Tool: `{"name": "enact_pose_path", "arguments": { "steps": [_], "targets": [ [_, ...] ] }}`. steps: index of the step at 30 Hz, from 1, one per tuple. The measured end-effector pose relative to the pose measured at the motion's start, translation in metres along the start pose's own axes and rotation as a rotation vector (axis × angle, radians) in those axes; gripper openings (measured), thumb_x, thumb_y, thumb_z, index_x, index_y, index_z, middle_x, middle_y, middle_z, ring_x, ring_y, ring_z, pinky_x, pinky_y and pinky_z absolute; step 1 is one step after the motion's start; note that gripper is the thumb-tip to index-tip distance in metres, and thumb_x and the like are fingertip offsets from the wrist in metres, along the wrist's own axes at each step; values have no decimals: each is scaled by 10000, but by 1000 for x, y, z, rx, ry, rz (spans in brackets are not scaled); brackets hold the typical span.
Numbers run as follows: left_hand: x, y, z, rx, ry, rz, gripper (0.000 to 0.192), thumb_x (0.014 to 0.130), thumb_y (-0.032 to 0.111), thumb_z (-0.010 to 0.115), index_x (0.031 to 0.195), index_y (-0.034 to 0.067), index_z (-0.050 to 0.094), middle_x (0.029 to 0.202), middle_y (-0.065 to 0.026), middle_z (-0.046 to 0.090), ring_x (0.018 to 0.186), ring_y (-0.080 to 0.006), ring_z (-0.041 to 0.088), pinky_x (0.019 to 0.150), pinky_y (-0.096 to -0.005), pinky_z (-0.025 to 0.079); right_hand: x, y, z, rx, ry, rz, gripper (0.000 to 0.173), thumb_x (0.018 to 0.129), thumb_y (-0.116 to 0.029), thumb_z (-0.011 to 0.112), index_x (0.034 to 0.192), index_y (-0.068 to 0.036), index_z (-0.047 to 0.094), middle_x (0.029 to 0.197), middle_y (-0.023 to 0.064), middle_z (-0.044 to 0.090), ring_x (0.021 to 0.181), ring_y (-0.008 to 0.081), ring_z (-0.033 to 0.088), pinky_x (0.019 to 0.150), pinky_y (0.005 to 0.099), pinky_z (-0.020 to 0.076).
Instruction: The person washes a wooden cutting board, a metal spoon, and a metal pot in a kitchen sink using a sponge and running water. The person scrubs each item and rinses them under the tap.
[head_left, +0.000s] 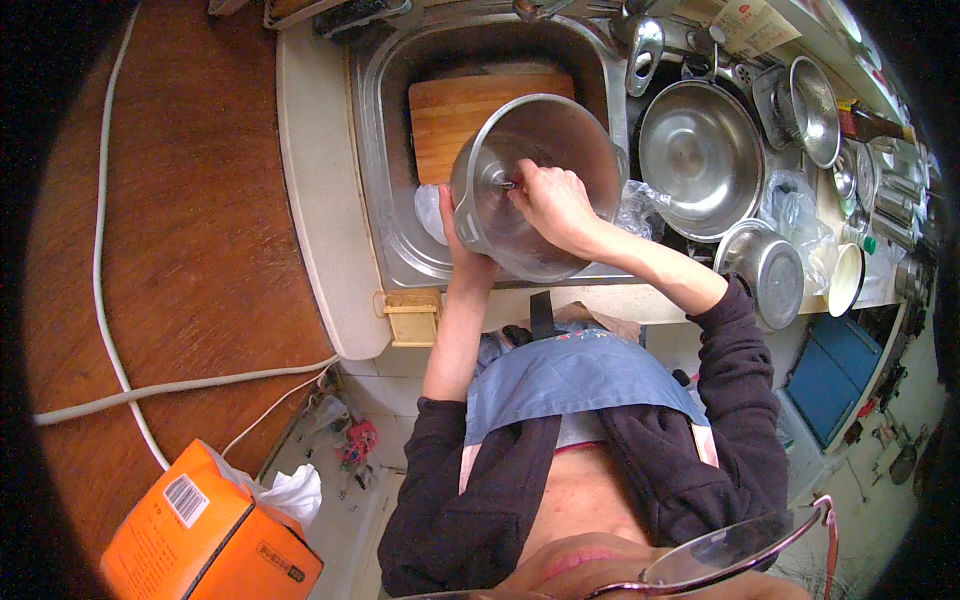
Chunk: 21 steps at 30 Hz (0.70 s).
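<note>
A deep, dull grey pot (592, 150) with side lugs is tilted over the stainless steel sink (390, 225), its mouth facing me. My left hand (466, 251) grips it from the lower left, thumb along the outer wall and the other fingers hidden beneath. Inside the pot, my right hand (556, 199) is closed in a pinch. A small shiny object (508, 184) with a reddish edge shows at its thumb and forefinger; its kind is unclear. Behind the pot, a wooden cutting board (442, 112) lies in the sink. A whitish rounded thing (430, 214) sits beside my left thumb.
Right of the sink are a wide steel pan (697, 157), an overturned metal pot (776, 281), a steel colander (814, 112) and clear plastic bags (791, 210). The faucet (643, 56) stands behind. At left, cables (101, 225) cross a wooden tabletop (202, 187) near an orange tissue pack (202, 532).
</note>
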<state>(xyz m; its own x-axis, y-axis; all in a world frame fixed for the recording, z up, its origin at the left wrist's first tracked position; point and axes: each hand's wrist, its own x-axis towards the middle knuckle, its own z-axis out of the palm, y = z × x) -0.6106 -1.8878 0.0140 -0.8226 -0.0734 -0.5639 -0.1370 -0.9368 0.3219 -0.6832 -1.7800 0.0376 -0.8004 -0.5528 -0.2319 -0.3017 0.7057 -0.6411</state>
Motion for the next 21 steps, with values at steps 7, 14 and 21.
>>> {"name": "enact_pose_path", "arguments": {
  "steps": [7,14,21],
  "targets": [
    [-2,3,3,-66,-42,7,525,841,498,260,1120,93,443,1053,-63,513,969,-195,481,865,-335,367,1,-2,-6,76,-66,14,288,659,-184,621,803,18,475,655,217,562,654,345,575,589,428,462],
    [6,1,-11,-274,-196,-36,568,824,528,278,1156,88,414,1130,-80,468,1023,-210,443,898,-350,335,-8,-9,-7,-65,-34,-92,454,612,-157,649,979,27,455,797,215,531,692,338,572,575,389,482],
    [-7,4,-15,123,-202,63,694,765,605,337,1235,95,334,1226,-91,396,1088,-237,401,943,-368,300,-16,-16,0,-135,-30,-135,412,625,-110,622,969,2,422,759,201,519,674,329,567,549,389,477]
  ]
}}
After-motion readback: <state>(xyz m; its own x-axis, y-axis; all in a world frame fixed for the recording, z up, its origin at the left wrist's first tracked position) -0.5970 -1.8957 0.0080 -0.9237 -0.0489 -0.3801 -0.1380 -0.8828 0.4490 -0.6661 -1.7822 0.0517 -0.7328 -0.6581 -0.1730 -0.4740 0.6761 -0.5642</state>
